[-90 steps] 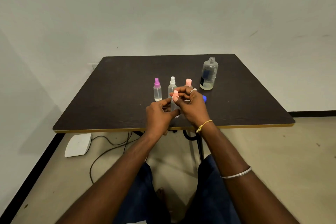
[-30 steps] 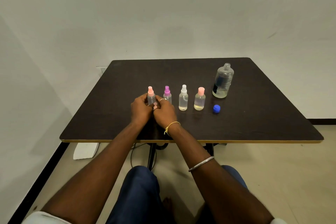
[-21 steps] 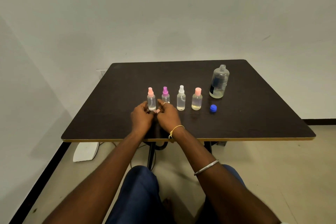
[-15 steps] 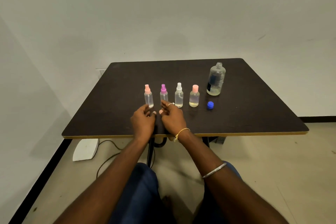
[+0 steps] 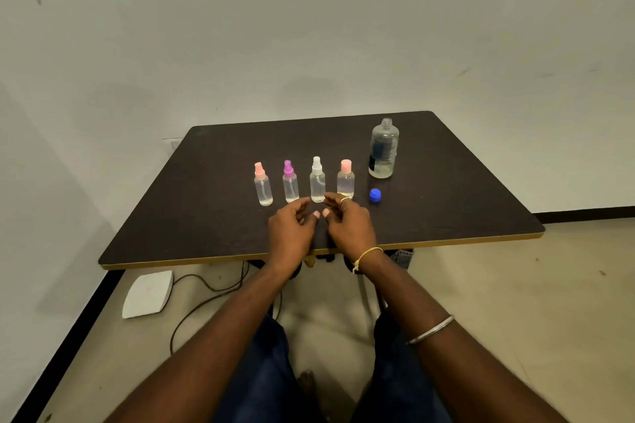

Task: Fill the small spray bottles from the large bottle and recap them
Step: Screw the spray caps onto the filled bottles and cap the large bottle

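Left hand: the left hand (image 5: 290,233) hovers over the near part of the desk (image 5: 213,223), fingers loosely curled and parted, gripping nothing.
Right hand: the right hand (image 5: 350,228) sits just beside the left, thumbs nearly meeting, fingers half-curled and empty; a ring shows on one finger, a yellow thread circles the wrist and a metal bangle rides farther up the forearm.
Nearest bottles: just beyond the fingertips stands the white-capped spray bottle (image 5: 317,180), between the two hands' reach; the peach flat-capped bottle (image 5: 345,179) rises directly behind the right hand's knuckles, its base partly hidden by them.
Bottles to the left: the purple-capped spray bottle (image 5: 290,182) stands just past the left hand's fingers, and the pink-capped spray bottle (image 5: 263,185) ends the row, farther left of that hand.
Row: all four small bottles stand upright, capped, side by side and apart, each holding clear liquid.
Blue cap: the blue cap (image 5: 375,195) lies on the desk just right of the right hand, beside the peach-capped bottle.
Large bottle: the large bottle (image 5: 383,149) stands upright and uncapped beyond the blue cap, farther right and back from the right hand, a little liquid at its bottom.
Below the desk: a white box (image 5: 147,294) and dark cables lie on the floor left of the arms.
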